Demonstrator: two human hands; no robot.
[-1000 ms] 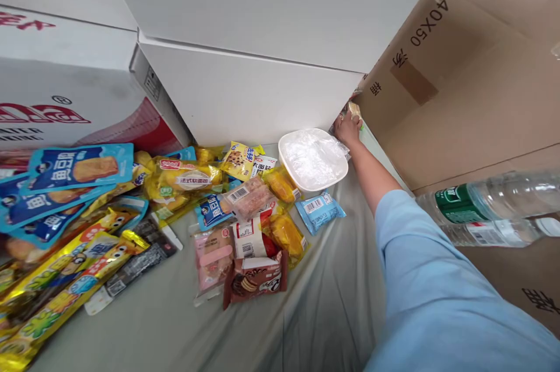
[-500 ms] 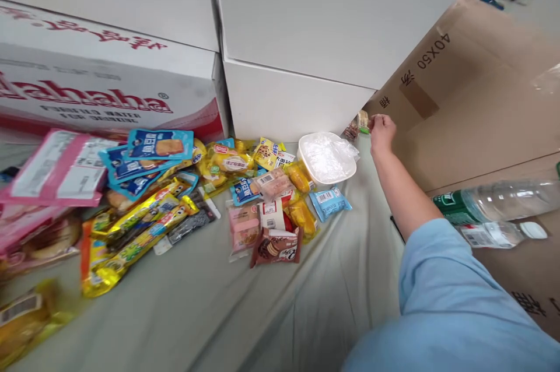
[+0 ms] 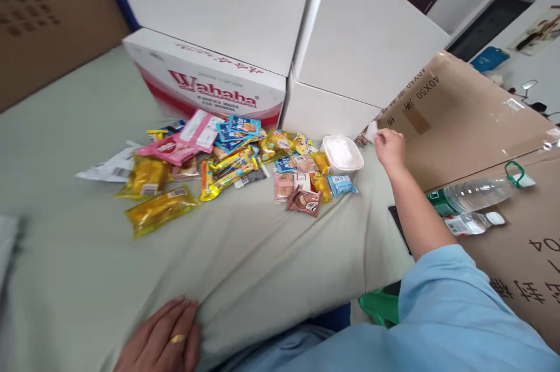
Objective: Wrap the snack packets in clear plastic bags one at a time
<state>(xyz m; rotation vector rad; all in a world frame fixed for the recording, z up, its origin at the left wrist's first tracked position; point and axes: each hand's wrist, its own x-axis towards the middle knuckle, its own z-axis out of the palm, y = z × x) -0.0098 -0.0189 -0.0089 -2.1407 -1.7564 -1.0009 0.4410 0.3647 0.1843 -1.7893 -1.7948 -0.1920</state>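
My right hand reaches to the far right end of the cloth, its fingers pinched on a small whitish packet. Its exact kind I cannot make out. Just left of the fingers, a small dark packet lies by the white box. A white plastic tub stands nearby, with clear plastic in it. My left hand, wearing a ring, rests flat on the green-grey cloth near the front edge, holding nothing visible. A brown biscuit packet and a light blue packet lie between the hands.
Several snack packets, including yellow-wrapped bread, spread before a Wahaha carton. White boxes wall off the back. On the right, a large bottle and a small bottle lie on cardboard. A green stool shows below the edge.
The view has swung left and drawn back, bringing my left hand into sight. A whitish packet now shows at my right fingertips, where a yellow-green packet was seen beside them before.
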